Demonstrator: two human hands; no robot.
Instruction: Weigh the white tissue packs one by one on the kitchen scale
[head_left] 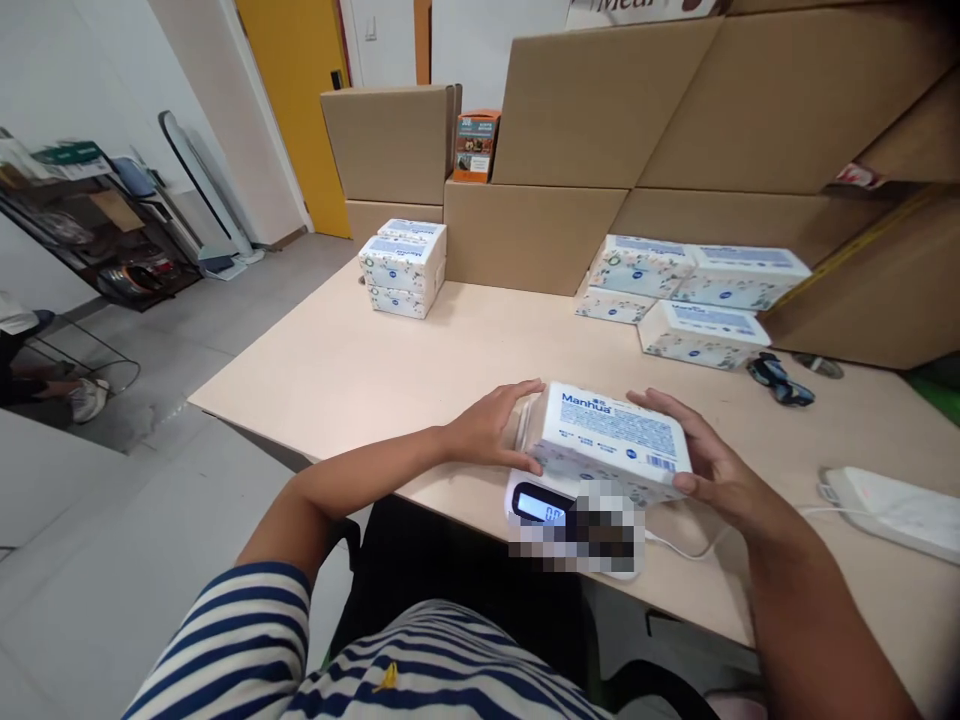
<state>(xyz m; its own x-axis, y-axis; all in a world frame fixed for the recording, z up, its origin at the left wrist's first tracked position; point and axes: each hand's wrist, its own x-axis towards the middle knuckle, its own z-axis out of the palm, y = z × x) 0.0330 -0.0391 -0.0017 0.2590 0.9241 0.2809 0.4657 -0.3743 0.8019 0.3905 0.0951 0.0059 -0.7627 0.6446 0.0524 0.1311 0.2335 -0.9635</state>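
Observation:
A white pack of tissues (pixel 611 430) with blue "Manhua" lettering is gripped at its two ends, over a white digital scale (pixel 521 515). My left hand (pixel 491 430) has its thumb and fingers on the left end. On the right end, my right hand (pixel 701 455) curls its fingers behind the pack with the thumb in front. The scale's lit display (pixel 540 508) starts with a zero; its lower right part is blurred out. Whether the pack touches the weighing plate I cannot tell, because the pack hides it.
Stacked tissue packs (pixel 405 265) stand at the table's far left, and several more packs (pixel 705 335) at the back right. Cardboard boxes (pixel 536 235) line the back edge. A dark blue bundled item (pixel 780 380) and a white power strip (pixel 900 505) lie on the right, with a white cable (pixel 694 553) reaching the scale.

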